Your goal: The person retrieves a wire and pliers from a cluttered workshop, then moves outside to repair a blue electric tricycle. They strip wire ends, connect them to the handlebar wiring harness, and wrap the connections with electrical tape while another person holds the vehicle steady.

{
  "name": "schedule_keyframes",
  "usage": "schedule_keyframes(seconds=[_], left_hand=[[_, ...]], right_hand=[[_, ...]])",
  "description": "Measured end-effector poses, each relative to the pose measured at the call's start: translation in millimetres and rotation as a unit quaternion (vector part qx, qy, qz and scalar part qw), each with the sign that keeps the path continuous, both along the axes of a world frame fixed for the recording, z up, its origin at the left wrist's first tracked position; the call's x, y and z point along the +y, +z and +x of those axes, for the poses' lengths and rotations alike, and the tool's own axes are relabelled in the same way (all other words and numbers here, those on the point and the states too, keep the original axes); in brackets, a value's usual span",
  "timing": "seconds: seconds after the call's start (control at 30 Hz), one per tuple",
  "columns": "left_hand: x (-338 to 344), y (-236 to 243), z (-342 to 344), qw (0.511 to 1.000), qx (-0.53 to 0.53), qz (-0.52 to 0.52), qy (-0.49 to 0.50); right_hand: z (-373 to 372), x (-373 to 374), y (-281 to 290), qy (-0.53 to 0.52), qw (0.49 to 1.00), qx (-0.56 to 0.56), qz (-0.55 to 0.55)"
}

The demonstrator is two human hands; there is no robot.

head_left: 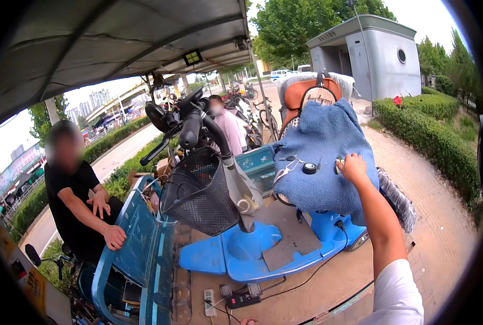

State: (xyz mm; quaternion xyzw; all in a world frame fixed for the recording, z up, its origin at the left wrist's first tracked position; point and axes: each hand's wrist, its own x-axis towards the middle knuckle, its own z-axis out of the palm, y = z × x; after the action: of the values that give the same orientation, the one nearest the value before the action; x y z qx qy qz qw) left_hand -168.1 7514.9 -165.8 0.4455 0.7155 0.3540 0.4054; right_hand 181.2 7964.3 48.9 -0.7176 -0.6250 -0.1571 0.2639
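Note:
My right hand (353, 167) reaches over a blue towel (322, 192) that covers the seat of a blue mobility scooter (204, 257). Its fingers are pinched together at a small yellow-green thing too small to name. To its left on the towel lie a black roll of tape (309, 168), a thin dark tool (319, 162) and a white cord (291, 166) with small dark pieces beside it. Only a sliver of my left hand (248, 322) shows at the lower edge, near a black charger (243, 300); its fingers are mostly cut off.
The scooter's black wire basket (201, 192) and handlebar (191, 131) rise at centre. A white power strip (209, 303) and a black cable (313, 275) lie on the ground. At left, a person in black (73, 187) rests a hand on a teal metal cart side (135, 238). Hedges (431, 135) stand right.

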Motion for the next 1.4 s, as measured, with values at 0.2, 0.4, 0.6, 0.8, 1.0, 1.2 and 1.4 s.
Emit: schedule_keyframes(seconds=[0.2, 0.4, 0.6, 0.8, 1.0, 1.2, 1.4], left_hand=[[-11, 43, 76, 0.996, -0.031, -0.033, 0.079], [0, 9, 71, 0.961, -0.165, 0.146, 0.168], [-12, 84, 65, 0.94, -0.197, 0.232, 0.155], [-51, 93, 80, 0.93, -0.245, 0.231, 0.149], [-75, 106, 123, 0.942, -0.173, 0.265, 0.115], [-97, 127, 147, 0.935, 0.045, 0.332, 0.117], [-100, 137, 185, 0.926, 0.155, 0.328, 0.109]], right_hand=[[-8, 37, 7, 0.022, 0.962, 0.009, -0.271], [37, 77, 1, 0.064, 0.977, 0.161, -0.127], [46, -97, -5, 0.363, 0.571, 0.733, 0.075], [-23, -327, -85, 0.515, 0.51, 0.657, -0.206], [-43, -440, -104, 0.572, 0.746, 0.264, -0.214], [-42, -460, -101, 0.594, 0.77, 0.183, -0.144], [-11, -452, -99, 0.62, 0.759, 0.17, -0.1]])
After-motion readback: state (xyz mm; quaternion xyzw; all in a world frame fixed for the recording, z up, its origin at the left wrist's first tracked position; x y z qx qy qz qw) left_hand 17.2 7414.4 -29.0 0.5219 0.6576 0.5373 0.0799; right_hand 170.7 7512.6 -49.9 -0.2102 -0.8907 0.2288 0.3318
